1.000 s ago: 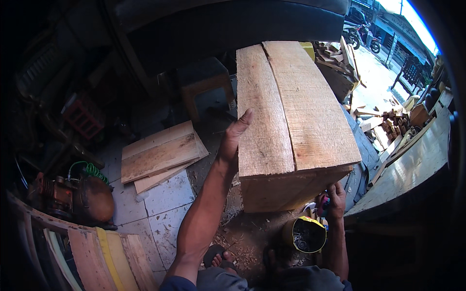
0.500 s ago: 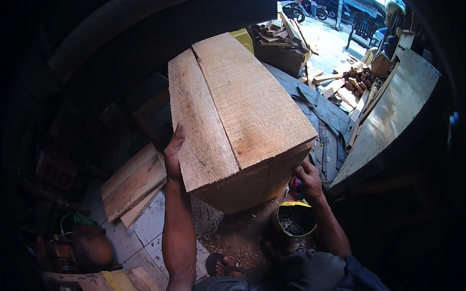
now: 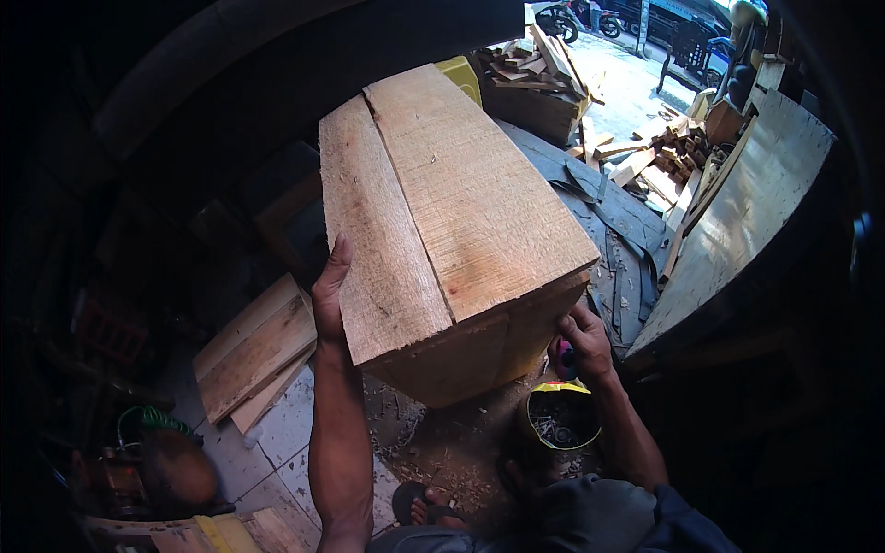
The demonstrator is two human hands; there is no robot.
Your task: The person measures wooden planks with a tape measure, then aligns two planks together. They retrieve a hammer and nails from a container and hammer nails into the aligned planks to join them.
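No legible text, labels, brands, numbers or signs anywhere. Nothing readable on the wooden box or the yellow container behind it. Yellow-rimmed bucket: reddish patch on the rim, too small to tell if it's print. Street background top right: too blurred to read.

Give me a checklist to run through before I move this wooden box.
1. Left hand on the wooden box: ok, thumb up along its left edge.
2. Right hand free of other things: cannot tell; a pinkish object shows by its fingers.
3. Top boards meeting tightly: not ok, a dark gap shows at their far end.
4. Box's underside supported: cannot tell, it is hidden.
5. Yellow-rimmed bucket upright: ok, its open mouth faces up.
6. Floor swept by the sandalled foot: not ok, wood shavings lie there.
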